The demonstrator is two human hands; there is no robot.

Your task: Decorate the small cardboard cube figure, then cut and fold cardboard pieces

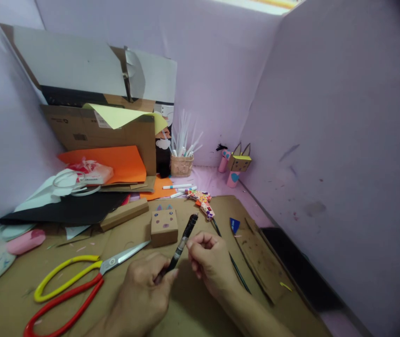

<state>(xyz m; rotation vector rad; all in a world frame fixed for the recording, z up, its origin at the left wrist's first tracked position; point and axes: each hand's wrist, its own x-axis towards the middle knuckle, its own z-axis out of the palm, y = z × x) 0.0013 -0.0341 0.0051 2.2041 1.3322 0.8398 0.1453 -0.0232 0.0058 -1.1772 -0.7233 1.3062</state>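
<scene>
Head view: towards the near edge of the cardboard mat [185,306], the left hand [143,290] clasps a black pen [180,251] low down, seemingly freeing its upper end beside the right hand [208,262], fingertips pressed together, contents unclear.

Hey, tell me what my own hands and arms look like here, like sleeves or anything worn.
Your bare left hand and bare right hand show no gloves, rings or watch. The visible right forearm has no sleeve.
</scene>
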